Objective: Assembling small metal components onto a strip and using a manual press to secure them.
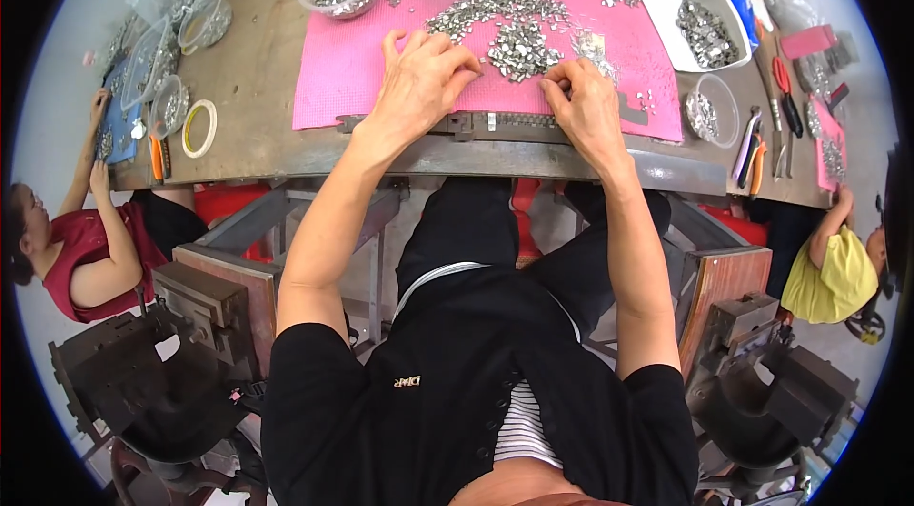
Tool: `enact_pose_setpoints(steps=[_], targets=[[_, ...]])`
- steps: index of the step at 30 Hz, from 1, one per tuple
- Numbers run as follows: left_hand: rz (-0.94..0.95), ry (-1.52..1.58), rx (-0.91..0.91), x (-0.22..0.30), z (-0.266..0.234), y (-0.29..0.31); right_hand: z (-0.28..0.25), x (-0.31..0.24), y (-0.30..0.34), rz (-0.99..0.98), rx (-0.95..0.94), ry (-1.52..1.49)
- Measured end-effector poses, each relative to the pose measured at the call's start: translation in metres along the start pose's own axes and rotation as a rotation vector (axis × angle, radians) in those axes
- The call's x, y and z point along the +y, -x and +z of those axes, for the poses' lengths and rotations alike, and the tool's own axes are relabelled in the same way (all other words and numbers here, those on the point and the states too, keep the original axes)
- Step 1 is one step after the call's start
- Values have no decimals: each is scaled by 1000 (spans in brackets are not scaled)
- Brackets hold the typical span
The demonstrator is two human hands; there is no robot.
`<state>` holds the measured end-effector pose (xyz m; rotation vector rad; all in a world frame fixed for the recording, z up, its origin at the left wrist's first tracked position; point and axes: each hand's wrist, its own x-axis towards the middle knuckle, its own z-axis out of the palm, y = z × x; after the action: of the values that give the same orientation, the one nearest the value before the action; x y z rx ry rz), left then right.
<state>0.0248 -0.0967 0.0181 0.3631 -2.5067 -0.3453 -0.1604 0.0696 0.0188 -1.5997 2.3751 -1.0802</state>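
Head view: I observe two bare hands at work over a pink mat point(328, 68) laid on a brown table point(249, 59). The left hand point(419, 78) is held palm down above the mat; its thumb and index finger are drawn together at the left side of a pile point(522, 51) of small silver pieces. Whether a piece sits between them cannot be told. The right hand point(587, 104) is at the lower right side of the same pile, fingers curled, thumb brought up to the index finger; its contents are likewise not discernible.

The pile lies between and slightly beyond the hands. A looser spread point(505, 3) of pieces extends behind it. A dark metal rail point(519, 122) runs along the near edge of the mat, partly below the forearms.

Left of the mat: a roll of tape point(199, 128) lies flat. At the mat's far left corner: a round tub point(343, 11) containing pieces. Right side: a white tray point(657, 3) containing pieces, a clear cup point(725, 99) nearer the front, and red-handled pliers point(781, 76). One co-worker point(71, 249) sits at each end, the left in dark red, the right in yellow
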Motion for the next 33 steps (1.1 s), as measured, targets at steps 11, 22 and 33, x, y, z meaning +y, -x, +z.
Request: enact_pose_setpoints(steps=[11,22,33], targets=[[-81,19,-60,-2,-4,-1,-2,-4,3,-9,-38,-81],[60,-35,-152,-13,-3,-14,-2,-4,3,-25,-44,-56],[52,259,8,55,14,11,-7,-17,33,-152,12,-140]])
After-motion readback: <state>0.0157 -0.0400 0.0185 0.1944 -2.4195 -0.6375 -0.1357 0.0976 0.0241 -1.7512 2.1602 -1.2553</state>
